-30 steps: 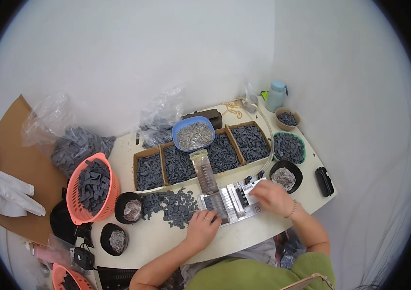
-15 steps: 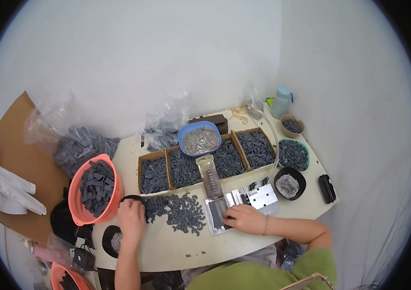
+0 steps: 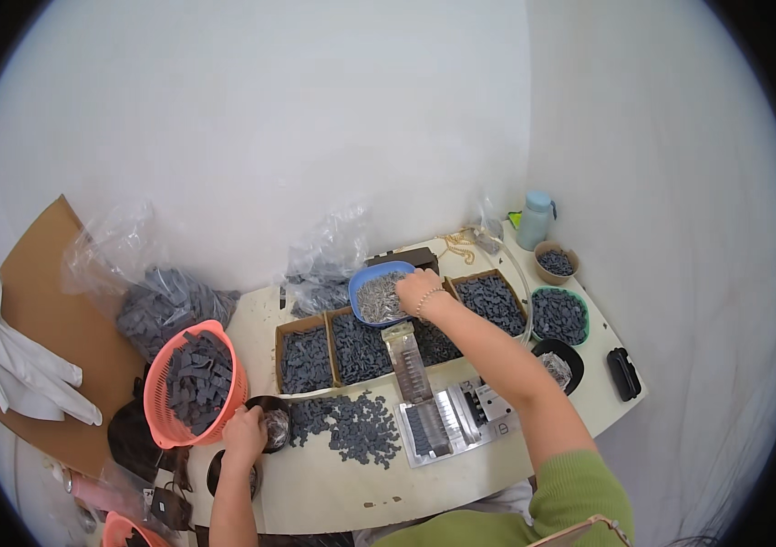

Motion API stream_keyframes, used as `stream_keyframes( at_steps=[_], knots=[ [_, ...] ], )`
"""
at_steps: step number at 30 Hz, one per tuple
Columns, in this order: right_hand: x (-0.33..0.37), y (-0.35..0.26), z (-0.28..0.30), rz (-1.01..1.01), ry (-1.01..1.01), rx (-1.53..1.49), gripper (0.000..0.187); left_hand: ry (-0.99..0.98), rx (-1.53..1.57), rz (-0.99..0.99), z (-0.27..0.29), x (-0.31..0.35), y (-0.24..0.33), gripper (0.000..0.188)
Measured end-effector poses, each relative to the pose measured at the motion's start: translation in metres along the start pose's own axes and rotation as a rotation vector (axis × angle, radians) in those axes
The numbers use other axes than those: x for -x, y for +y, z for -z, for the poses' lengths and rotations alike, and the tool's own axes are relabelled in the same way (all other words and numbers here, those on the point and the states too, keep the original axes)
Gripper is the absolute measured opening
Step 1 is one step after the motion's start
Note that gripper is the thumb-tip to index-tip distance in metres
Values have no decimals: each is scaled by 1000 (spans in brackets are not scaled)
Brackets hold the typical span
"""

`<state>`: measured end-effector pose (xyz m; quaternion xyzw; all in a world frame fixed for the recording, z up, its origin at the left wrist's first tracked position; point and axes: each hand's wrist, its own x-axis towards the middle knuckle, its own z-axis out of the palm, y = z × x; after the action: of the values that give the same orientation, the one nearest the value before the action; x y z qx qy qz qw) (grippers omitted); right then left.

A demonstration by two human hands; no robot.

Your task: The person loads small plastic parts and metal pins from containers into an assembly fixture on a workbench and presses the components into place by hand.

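Observation:
My right hand (image 3: 417, 290) reaches over the right rim of a blue bowl (image 3: 358, 311) heaped with small silvery metal pieces. Its fingers are bent down at the heap, and what they hold is hidden. On the left, my left hand (image 3: 244, 434) is at the rim of a black bowl (image 3: 282, 403) containing shiny pieces. Those fingers are drawn together, with nothing between them I can make out. A metal jig (image 3: 447, 447) lies flat toward the table's front, dark grey pieces in its left part and a clear ridged plastic strip (image 3: 411, 369) running up from it.
Behind the jig, a cardboard tray (image 3: 328, 339) with compartments holds small grey pieces; more lie loose (image 3: 361, 428) before it. A coral basket (image 3: 244, 369) stands left. Another black bowl (image 3: 573, 354), a green-rimmed bowl (image 3: 586, 319), a black case (image 3: 623, 374) and a bottle (image 3: 534, 221) stand right.
My right hand has left the jig and moved up and forward to the blue bowl. My left hand has shifted back toward me, uncovering more of the black bowl. The view has tilted slightly.

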<state>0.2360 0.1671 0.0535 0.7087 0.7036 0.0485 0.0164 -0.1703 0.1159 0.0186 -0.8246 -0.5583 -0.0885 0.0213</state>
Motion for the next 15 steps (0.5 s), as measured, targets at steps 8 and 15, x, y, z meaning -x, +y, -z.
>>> stream_keyframes(
  at_steps=[8, 15],
  knots=[
    [-16, 3, -21, -9, -26, -171, 21, 232, 157, -113, 5, 5, 34, 9],
    [-5, 11, -21, 80, 200, -311, 13, 173, 577, -559, -15, 39, 172, 6]
  ],
)
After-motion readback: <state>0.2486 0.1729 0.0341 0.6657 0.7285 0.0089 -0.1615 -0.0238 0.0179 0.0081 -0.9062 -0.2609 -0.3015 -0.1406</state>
